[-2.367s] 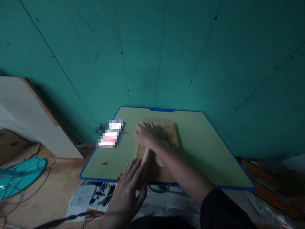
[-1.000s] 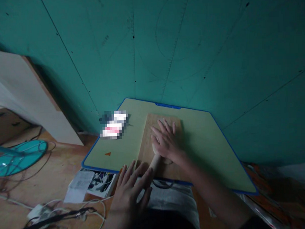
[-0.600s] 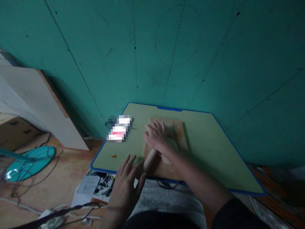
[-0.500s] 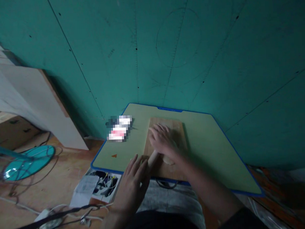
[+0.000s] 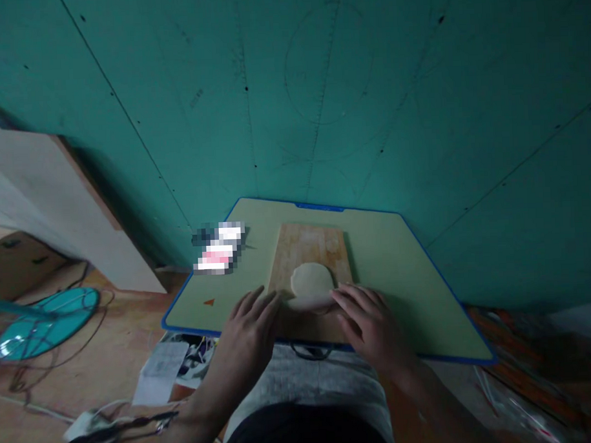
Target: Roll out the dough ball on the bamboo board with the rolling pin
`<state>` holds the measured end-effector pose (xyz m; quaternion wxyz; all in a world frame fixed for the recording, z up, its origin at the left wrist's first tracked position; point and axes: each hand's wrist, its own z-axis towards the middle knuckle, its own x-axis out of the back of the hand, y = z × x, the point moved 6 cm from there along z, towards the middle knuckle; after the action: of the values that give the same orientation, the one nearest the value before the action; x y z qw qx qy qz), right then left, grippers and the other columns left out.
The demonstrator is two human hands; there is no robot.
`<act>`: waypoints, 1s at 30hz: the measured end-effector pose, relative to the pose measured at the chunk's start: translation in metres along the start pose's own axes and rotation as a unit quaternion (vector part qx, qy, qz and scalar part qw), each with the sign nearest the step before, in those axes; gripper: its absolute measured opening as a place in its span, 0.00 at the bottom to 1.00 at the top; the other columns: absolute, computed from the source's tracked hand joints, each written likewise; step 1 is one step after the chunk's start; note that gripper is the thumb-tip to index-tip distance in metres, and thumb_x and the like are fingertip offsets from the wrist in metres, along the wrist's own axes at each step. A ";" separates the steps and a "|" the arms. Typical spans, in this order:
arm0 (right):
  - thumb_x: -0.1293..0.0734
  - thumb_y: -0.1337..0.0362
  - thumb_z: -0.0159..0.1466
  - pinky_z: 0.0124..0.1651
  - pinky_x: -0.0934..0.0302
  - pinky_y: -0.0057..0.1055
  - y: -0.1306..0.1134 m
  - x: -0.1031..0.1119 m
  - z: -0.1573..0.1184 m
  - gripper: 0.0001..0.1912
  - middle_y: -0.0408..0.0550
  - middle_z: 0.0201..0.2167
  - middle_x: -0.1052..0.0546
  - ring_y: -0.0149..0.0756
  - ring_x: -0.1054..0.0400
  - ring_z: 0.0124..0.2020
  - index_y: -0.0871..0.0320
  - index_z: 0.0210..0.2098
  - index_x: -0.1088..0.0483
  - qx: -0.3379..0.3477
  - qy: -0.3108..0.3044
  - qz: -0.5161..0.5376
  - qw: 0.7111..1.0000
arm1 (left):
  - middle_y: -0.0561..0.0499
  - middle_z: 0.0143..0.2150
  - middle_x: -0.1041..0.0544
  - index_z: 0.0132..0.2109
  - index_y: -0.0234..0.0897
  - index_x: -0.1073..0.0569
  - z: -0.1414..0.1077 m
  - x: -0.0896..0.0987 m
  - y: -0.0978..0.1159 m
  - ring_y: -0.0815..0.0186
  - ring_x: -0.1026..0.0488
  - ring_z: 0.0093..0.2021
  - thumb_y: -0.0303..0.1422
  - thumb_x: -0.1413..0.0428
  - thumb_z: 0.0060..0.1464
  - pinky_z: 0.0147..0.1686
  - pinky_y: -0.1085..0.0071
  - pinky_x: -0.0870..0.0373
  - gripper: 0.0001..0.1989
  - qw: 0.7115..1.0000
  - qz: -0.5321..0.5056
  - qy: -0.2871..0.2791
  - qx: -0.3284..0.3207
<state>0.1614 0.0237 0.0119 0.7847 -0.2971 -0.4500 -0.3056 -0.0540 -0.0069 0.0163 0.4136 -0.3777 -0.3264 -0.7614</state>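
Observation:
A round, flattened piece of pale dough [image 5: 312, 279] lies on a wooden cutting board [image 5: 311, 239]. Across the near part of the dough runs a light rolling pin [image 5: 310, 302]. My left hand [image 5: 251, 328] is closed over the pin's left end, covering it. The pin's right end is under the fingers of my right hand [image 5: 371, 322], which is also closed over it. Both hands are near the board's front corners, with the dough between them.
The board rests on a small pale-green table [image 5: 398, 269] with a blue rim, against a green wall [image 5: 185, 102]. A blurred-out, phone-like object [image 5: 219, 249] is at the table's left. An orange triangle [image 5: 209, 302] marks the tabletop. Cables and a power strip [image 5: 89, 426] lie on the floor.
My right hand has moved from the upper middle of the board down to the pin's right end. The pin has turned from slanted to crosswise, and the dough is now uncovered. The view has shifted slightly.

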 end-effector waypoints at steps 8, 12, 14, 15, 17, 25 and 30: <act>0.45 0.58 0.71 0.50 0.33 0.46 0.025 -0.011 -0.004 0.24 0.58 0.50 0.25 0.48 0.31 0.50 0.57 0.63 0.35 -0.086 -0.007 0.002 0.996 | 0.43 0.53 0.22 0.58 0.38 0.30 0.043 -0.022 0.012 0.54 0.25 0.50 0.29 0.48 0.63 0.46 0.56 0.31 0.17 0.990 0.027 -0.130 -0.050; 0.47 0.55 0.72 0.64 0.43 0.52 0.034 -0.019 0.007 0.28 0.58 0.64 0.34 0.51 0.42 0.64 0.58 0.68 0.44 -0.093 -0.011 0.005 0.996 | 0.40 0.57 0.24 0.56 0.37 0.28 0.067 -0.028 0.007 0.48 0.29 0.57 0.35 0.51 0.65 0.51 0.50 0.34 0.16 0.993 0.077 -0.090 -0.017; 0.47 0.54 0.72 0.67 0.48 0.52 0.039 -0.021 0.018 0.28 0.57 0.66 0.36 0.50 0.46 0.67 0.59 0.68 0.42 -0.090 -0.021 0.008 0.996 | 0.39 0.55 0.23 0.55 0.37 0.27 0.081 -0.033 0.003 0.48 0.29 0.56 0.38 0.52 0.66 0.51 0.51 0.33 0.17 0.993 0.083 -0.080 0.007; 0.47 0.53 0.72 0.68 0.49 0.52 0.043 -0.023 0.024 0.28 0.57 0.66 0.36 0.50 0.46 0.67 0.59 0.67 0.41 -0.096 -0.029 0.008 0.995 | 0.39 0.55 0.23 0.55 0.37 0.26 0.089 -0.036 0.000 0.48 0.29 0.56 0.39 0.53 0.65 0.51 0.51 0.33 0.18 0.993 0.086 -0.081 0.017; 0.48 0.51 0.72 0.68 0.51 0.51 0.054 -0.027 0.037 0.30 0.59 0.66 0.36 0.50 0.46 0.68 0.61 0.66 0.38 -0.115 -0.049 0.003 0.992 | 0.39 0.56 0.24 0.53 0.37 0.25 0.105 -0.042 -0.008 0.49 0.29 0.56 0.39 0.52 0.65 0.50 0.53 0.31 0.18 0.991 0.094 -0.089 0.039; 0.49 0.42 0.70 0.69 0.56 0.50 0.113 -0.054 0.091 0.35 0.58 0.68 0.40 0.49 0.50 0.70 0.58 0.66 0.40 -0.246 -0.139 0.031 0.959 | 0.40 0.46 0.22 0.43 0.34 0.23 0.157 -0.068 -0.039 0.55 0.25 0.47 0.34 0.55 0.63 0.44 0.63 0.28 0.16 0.980 0.098 -0.146 0.099; 0.50 0.45 0.72 0.67 0.52 0.48 0.126 -0.058 0.113 0.32 0.58 0.67 0.37 0.47 0.46 0.68 0.58 0.64 0.38 -0.231 -0.135 0.028 0.963 | 0.39 0.46 0.22 0.43 0.32 0.23 0.170 -0.072 -0.044 0.55 0.26 0.48 0.31 0.56 0.62 0.45 0.63 0.29 0.16 0.978 0.105 -0.148 0.101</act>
<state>0.1724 0.2002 -0.0165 0.6347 -0.5213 -0.4608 -0.3361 -0.0140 0.1776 0.0325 0.4743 -0.4749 -0.4174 -0.6126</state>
